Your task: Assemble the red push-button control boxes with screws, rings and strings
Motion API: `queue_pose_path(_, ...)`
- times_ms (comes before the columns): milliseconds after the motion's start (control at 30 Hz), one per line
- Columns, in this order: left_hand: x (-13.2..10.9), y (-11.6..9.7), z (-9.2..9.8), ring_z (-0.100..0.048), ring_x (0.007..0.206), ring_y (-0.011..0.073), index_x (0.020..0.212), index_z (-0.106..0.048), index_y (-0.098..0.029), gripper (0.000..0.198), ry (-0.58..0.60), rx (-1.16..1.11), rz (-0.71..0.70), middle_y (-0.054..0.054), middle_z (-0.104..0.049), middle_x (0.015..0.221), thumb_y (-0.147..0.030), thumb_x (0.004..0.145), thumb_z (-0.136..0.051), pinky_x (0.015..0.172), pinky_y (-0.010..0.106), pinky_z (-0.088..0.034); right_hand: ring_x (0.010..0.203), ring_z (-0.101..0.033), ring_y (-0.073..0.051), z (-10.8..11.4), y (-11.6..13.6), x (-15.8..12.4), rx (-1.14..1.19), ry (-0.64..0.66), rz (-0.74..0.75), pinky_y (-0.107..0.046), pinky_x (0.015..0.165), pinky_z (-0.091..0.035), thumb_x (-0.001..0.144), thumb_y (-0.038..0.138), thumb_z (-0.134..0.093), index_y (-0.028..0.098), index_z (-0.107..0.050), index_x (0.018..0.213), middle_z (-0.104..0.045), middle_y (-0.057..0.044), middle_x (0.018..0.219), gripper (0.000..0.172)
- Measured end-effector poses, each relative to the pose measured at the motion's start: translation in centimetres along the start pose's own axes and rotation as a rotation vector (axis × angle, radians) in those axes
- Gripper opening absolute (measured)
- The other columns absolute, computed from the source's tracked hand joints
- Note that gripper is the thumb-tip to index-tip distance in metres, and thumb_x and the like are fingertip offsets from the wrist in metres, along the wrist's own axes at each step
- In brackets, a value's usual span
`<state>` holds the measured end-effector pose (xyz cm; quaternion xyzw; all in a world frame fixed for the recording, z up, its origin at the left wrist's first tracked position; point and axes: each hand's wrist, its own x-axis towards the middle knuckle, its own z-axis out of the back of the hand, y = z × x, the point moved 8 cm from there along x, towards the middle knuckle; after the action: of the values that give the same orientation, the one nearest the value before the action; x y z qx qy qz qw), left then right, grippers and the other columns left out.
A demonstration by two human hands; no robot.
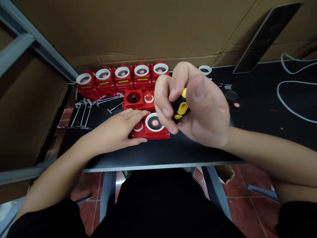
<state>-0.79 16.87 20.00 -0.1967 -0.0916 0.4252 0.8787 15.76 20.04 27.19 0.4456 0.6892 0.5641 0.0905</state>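
My right hand is closed around the black and yellow handle of a screwdriver, held upright over a red box on the black table. The tool's tip is hidden behind my fingers. The red box has a white round ring with a red centre and a small red button. My left hand lies flat on the box's left side, fingers stretched across it and thumb against its front edge. Behind it sits a second red box with an open black hole and a red button.
A row of several red boxes with white rings lines the back edge against cardboard. Metal pins lie at the left. A loose white ring, a black disc, small screws and white cable lie to the right.
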Motion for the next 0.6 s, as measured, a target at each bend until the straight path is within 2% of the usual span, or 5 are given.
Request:
queue_pose_path(100, 0.03, -0.14, 0.07, -0.074, 0.154, 0.0427, 0.161, -0.069, -0.016, 0.054, -0.003, -0.004, -0.008, 0.022, -0.076, 0.167, -0.045, 0.117, -0.079, 0.137, 0.058, -0.059, 0.06, -0.06, -0.011, 0.13, 0.0, 0.02, -0.017, 0.014, 0.001, -0.029, 0.065, -0.051, 0.128, 0.009, -0.04, 0.022, -0.066, 0.093, -0.065, 0.003, 0.09, 0.046)
queue_pose_path(200, 0.0, -0.18, 0.06, -0.075, 0.151, 0.0416, 0.156, -0.071, -0.016, 0.049, 0.001, -0.006, -0.007, 0.021, -0.077, 0.163, -0.046, 0.118, -0.077, 0.134, 0.057, -0.061, 0.059, -0.053, -0.013, 0.04, -0.03, 0.09, -0.068, 0.058, -0.025, -0.03, 0.064, -0.05, 0.134, 0.022, -0.033, 0.022, -0.066, 0.09, -0.062, 0.001, 0.084, 0.055)
queue_pose_path(367, -0.14, -0.29, 0.13, -0.074, 0.154, 0.0407, 0.166, -0.064, -0.016, 0.058, -0.007, -0.009, -0.009, 0.021, -0.075, 0.169, -0.046, 0.118, -0.077, 0.136, 0.056, -0.059, 0.056, -0.035, -0.014, -0.33, -0.3, -0.04, -0.028, 0.101, -0.075, -0.029, 0.055, -0.036, 0.131, 0.054, -0.059, 0.026, -0.06, 0.096, -0.051, 0.007, 0.07, 0.045)
queue_pose_path(467, -0.16, -0.3, 0.18, -0.074, 0.154, 0.0414, 0.167, -0.065, -0.016, 0.058, -0.011, -0.007, -0.007, 0.02, -0.076, 0.168, -0.044, 0.117, -0.077, 0.135, 0.058, -0.06, 0.053, -0.029, -0.011, -0.39, -0.41, -0.13, 0.012, 0.074, -0.089, -0.027, 0.056, -0.033, 0.125, 0.037, -0.071, 0.027, -0.052, 0.096, -0.05, 0.011, 0.067, 0.036)
queue_pose_path(600, -0.04, -0.19, 0.16, -0.076, 0.15, 0.0416, 0.154, -0.072, -0.017, 0.045, -0.011, -0.017, -0.013, 0.02, -0.077, 0.164, -0.044, 0.118, -0.075, 0.132, 0.058, -0.061, 0.053, -0.041, -0.01, -0.68, -0.4, -0.18, 0.03, 0.096, -0.083, -0.027, 0.057, -0.038, 0.124, 0.021, -0.063, 0.026, -0.053, 0.095, -0.061, 0.009, 0.074, 0.031)
